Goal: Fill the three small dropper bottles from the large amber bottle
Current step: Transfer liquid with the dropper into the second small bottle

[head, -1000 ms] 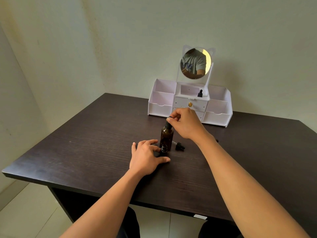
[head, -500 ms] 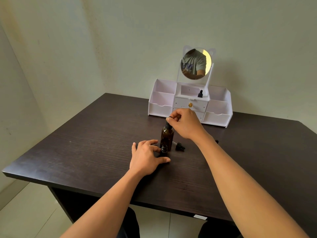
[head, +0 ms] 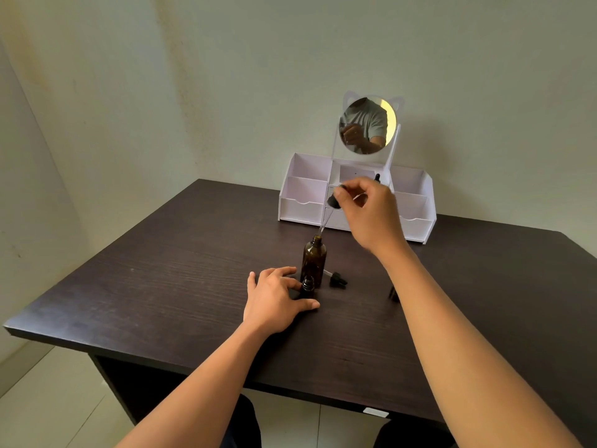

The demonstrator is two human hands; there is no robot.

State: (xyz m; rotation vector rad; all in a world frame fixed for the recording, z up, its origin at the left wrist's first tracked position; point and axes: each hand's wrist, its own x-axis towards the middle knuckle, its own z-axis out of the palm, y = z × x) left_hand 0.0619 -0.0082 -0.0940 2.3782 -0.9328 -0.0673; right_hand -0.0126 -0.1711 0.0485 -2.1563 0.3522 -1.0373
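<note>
The large amber bottle [head: 313, 260] stands uncapped in the middle of the dark table [head: 168, 279]. My right hand [head: 371, 215] pinches its black dropper cap [head: 334, 199] above it; the glass pipette slants down, its tip at the bottle's mouth. My left hand [head: 274, 299] rests on the table and holds a small open dropper bottle [head: 308, 285] between thumb and fingers, just in front of the large bottle. A small dropper cap [head: 337, 280] lies to the bottle's right. Another small bottle [head: 393, 293] is partly hidden behind my right forearm. A third stands in the organizer [head: 377, 178].
A white desk organizer [head: 302, 202] with drawers and a round cat-ear mirror [head: 367, 125] stands at the table's back edge against the wall. The table's near edge runs in front of my forearms, with tiled floor below at the left.
My right hand has lifted the dropper cap up out of the large amber bottle, drawing the pipette almost clear of the mouth. My left hand has stayed on the small bottle.
</note>
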